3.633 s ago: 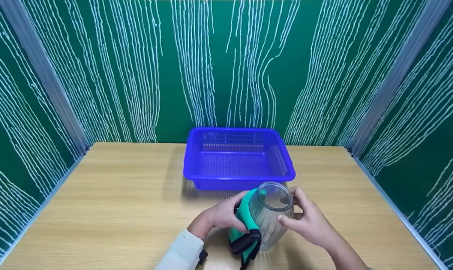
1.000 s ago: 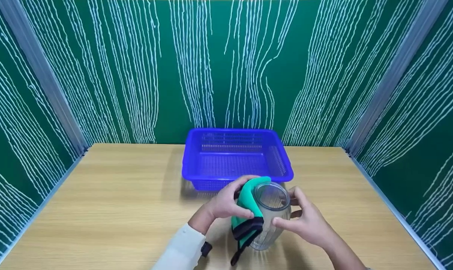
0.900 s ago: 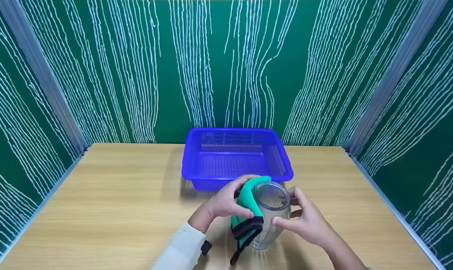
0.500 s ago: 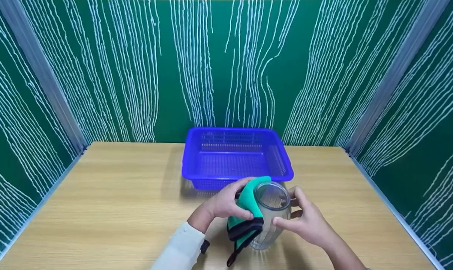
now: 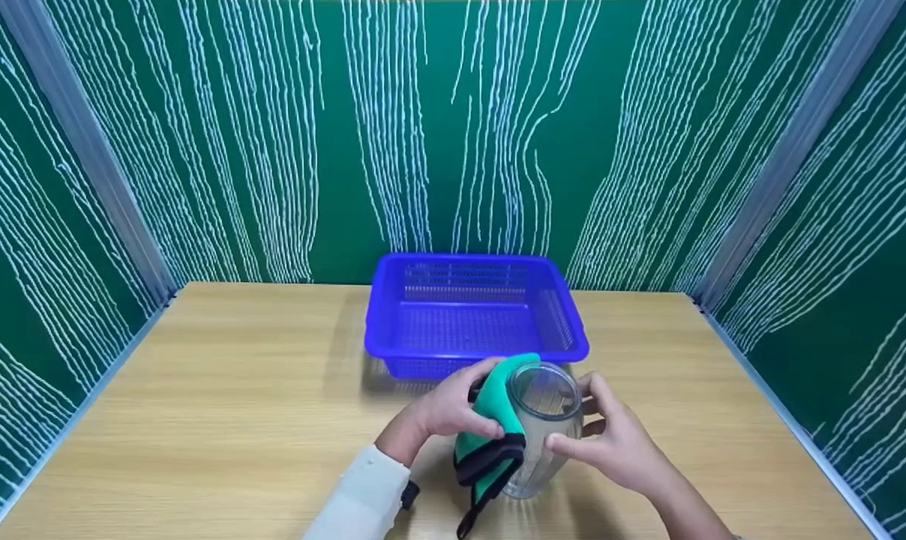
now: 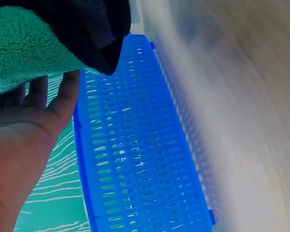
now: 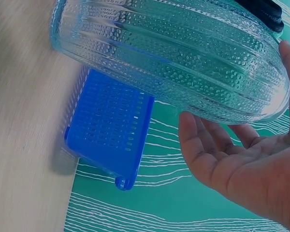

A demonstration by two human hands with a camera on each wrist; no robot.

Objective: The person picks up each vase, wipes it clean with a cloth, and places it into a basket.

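Observation:
A clear ribbed glass vase (image 5: 547, 442) with a wide round mouth stands at the near middle of the table, its textured side filling the top of the right wrist view. My right hand (image 5: 610, 439) grips it from the right, thumb in front and fingers behind. In my left hand (image 5: 453, 405) is a green cloth (image 5: 498, 397) with a black border and a hanging loop, held between thumb and fingers against the vase's left side. The left wrist view shows the cloth's fluffy green face (image 6: 24, 48) above the fingers. The cloth hides part of the vase.
A blue slotted plastic basket (image 5: 378, 330) sits just beyond the hands near the back of the wooden table (image 5: 235, 390). Green walls with white wavy lines (image 5: 468, 135) enclose the back and sides. A small black object (image 5: 409, 493) shows beside the left sleeve.
Since the earliest frame, the left hand and cloth have risen along the vase's left side, the cloth's top edge now behind the rim. Over the last second they have moved only slightly.

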